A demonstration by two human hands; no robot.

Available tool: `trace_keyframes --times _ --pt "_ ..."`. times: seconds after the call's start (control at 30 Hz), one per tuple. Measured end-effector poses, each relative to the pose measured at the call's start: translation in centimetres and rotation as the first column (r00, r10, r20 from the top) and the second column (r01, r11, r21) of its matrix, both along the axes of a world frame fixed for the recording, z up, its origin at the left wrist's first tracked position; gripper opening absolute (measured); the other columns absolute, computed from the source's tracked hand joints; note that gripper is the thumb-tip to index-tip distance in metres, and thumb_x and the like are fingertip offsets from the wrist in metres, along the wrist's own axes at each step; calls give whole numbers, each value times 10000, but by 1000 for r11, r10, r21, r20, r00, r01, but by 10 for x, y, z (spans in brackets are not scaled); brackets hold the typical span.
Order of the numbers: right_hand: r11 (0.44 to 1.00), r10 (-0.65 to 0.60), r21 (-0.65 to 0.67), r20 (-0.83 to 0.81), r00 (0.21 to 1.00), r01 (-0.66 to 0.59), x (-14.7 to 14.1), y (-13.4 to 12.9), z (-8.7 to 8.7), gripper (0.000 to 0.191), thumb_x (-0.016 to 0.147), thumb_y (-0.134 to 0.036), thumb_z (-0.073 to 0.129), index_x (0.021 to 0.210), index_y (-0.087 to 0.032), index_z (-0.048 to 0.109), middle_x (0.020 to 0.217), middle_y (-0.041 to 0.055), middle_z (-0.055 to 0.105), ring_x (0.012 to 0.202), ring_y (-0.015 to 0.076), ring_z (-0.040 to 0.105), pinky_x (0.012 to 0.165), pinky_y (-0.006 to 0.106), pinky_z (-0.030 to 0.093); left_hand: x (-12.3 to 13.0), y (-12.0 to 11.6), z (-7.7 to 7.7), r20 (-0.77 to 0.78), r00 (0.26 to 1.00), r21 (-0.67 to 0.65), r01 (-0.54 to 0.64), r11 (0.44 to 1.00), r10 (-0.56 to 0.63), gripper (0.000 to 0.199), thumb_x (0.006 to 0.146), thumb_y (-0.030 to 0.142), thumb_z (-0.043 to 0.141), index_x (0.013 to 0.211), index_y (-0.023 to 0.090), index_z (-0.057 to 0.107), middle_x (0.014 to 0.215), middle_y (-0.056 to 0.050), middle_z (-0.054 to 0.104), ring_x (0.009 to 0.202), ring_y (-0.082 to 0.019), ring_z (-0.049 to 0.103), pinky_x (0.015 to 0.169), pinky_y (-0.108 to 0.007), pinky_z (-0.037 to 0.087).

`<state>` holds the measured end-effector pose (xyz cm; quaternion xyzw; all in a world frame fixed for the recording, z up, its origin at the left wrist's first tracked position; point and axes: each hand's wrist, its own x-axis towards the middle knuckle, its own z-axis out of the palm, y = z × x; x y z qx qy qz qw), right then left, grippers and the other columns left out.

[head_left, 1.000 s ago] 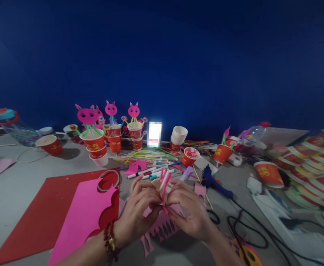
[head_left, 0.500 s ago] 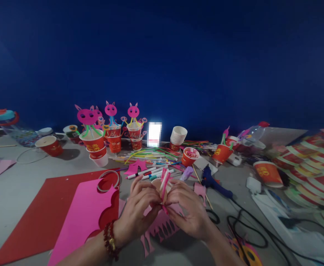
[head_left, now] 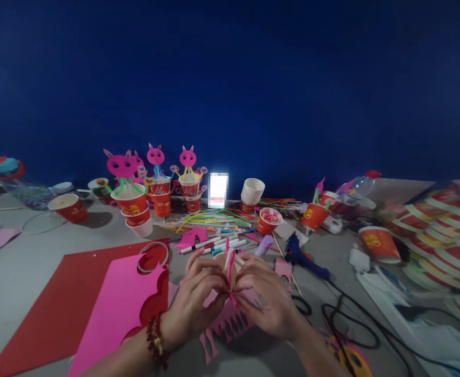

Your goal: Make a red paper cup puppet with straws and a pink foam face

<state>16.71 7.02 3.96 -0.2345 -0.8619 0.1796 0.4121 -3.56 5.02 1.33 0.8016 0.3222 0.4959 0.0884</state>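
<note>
My left hand (head_left: 203, 288) and my right hand (head_left: 267, 293) meet in front of me, both closed, with thumbs and fingertips pinching a pink pipe cleaner (head_left: 231, 267). Its upper part stands up between the hands, and a short pink end pokes out below the fingertips. Behind it a paper cup (head_left: 219, 257) shows in part; the hands hide the rest. Under the hands lies a light pink foam sheet (head_left: 233, 319) with cut-out slots. Left of my left hand, a bright pink foam sheet (head_left: 114, 309) with a scalloped edge rests on a red sheet (head_left: 61, 303).
Several cups with pink animal figures (head_left: 120, 166) stand at the back left. Markers (head_left: 210, 245) and coloured sticks (head_left: 210, 220) lie beyond my hands. A blue glue gun (head_left: 306, 259) trails a black cord on the right. Scissors (head_left: 343, 356) lie front right, near stacked cups (head_left: 446, 230).
The pink pipe cleaner has shifted slightly left and stands more upright between my fingers. Both hands stay almost in place, still pinching it.
</note>
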Motion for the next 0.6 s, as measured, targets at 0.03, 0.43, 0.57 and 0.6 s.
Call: trace_keyframes --times 0.03,0.43,0.57,0.6 --pt "1000 -1 6 -3 1000 1 0 0 0 138 867 -138 647 954 -242 621 869 25 701 865 204 637 1020 470 454 0 0 0 0 1000 -1 0 1000 0 214 828 33 626 924 222 590 886 -4 727 978 -190 621 1127 -495 315" --pt "999 -8 40 -10 1000 9 0 -1 4 159 860 -145 645 978 -249 627 916 30 699 899 215 639 1000 447 461 0 0 2 12 1000 2 18 1000 -18 213 837 36 615 929 226 585 875 -6 717 944 -186 622 1123 -503 334" --pt "1000 -21 -6 -57 998 21 5 -3 5 171 864 -239 683 1028 -242 639 980 51 693 965 234 640 978 425 465 -2 2 2 60 995 -83 91 992 -86 173 865 68 605 935 225 582 884 -27 690 962 -202 595 1058 -475 398" --pt "999 -32 -31 -83 996 29 6 -3 5 186 867 -275 686 1044 -241 642 1003 61 688 994 246 635 972 425 468 -2 3 2 98 988 -138 130 982 -117 133 885 99 605 931 222 579 887 -36 676 962 -206 584 1018 -453 428"
